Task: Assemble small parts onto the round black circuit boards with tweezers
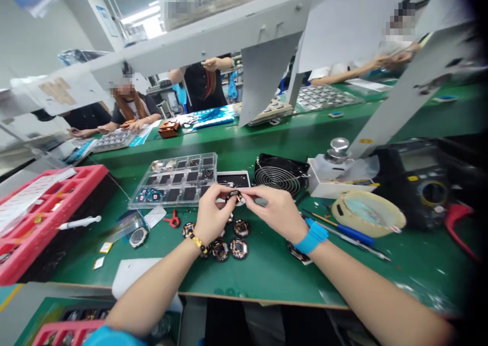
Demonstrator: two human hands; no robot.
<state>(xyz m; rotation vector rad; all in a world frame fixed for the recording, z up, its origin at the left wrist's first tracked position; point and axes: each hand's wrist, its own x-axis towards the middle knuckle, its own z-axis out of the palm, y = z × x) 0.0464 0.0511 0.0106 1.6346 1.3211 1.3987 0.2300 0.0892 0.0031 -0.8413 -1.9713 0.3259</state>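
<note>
A small round electronic module (pixel 235 197), dark with pale parts, is pinched between the fingers of my left hand (pixel 212 209). The fingertips of my right hand (pixel 275 208) are closed at its right side; whether they grip the module or a tiny part on it is too small to see. Below my hands, on the green bench, lie several similar round modules (pixel 239 248), some partly hidden by my left wrist. Behind the hands are a clear compartment tray (pixel 179 207) with black squares in it and a white-rimmed dark tray (pixel 244 175).
A black fan (pixel 280 175) stands behind my right hand. Rightward are a white box (pixel 318 183), a yellowish bowl (pixel 385 224), a blue-handled tool (pixel 356 235) and a black device (pixel 415 183). Leftward are a red clip (pixel 174 219) and a pink foam tray (pixel 102 175). Co-workers sit across.
</note>
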